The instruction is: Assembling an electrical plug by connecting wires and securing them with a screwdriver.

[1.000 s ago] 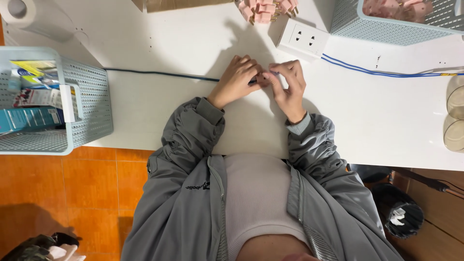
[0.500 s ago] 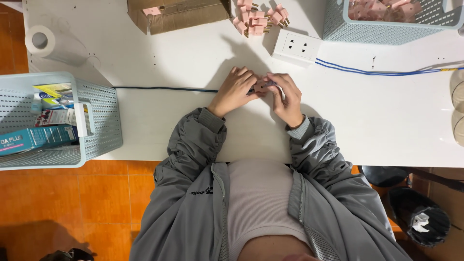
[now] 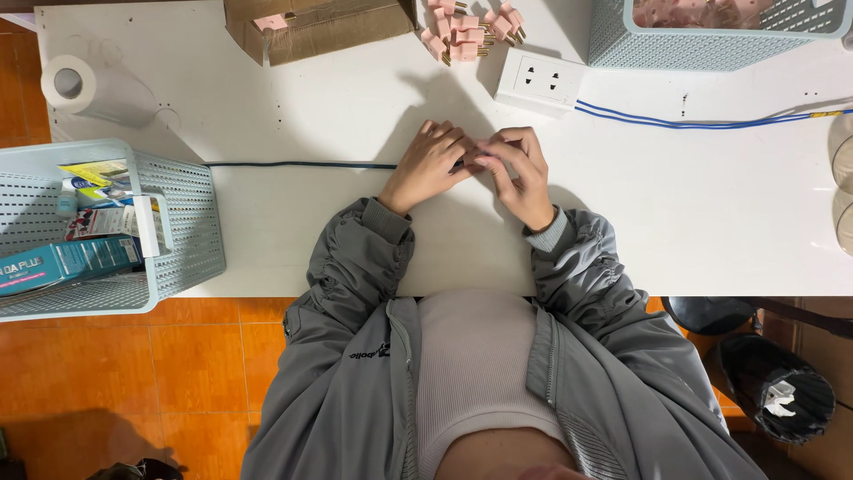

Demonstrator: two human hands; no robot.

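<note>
Fingers [image 3: 484, 158] of both hands met over the white tabletop [image 3: 293, 116], pressed together around a small pink piece [image 3: 482, 152] that showed only as a sliver between the tips. What the piece was could not be told. The left hand [image 3: 431, 164] curled in from one side, the right hand [image 3: 520, 169] from the other, both resting on the tabletop. A dark cable [image 3: 293, 164] ran along the tabletop straight into the left hand's fingers. Just beyond the fingertips lay a white power socket [image 3: 540, 82] with blue wires [image 3: 702, 122] leading off past the right hand. Farther beyond, a pile of pink plugs [image 3: 466, 31] lay well apart from the fingers.
</note>
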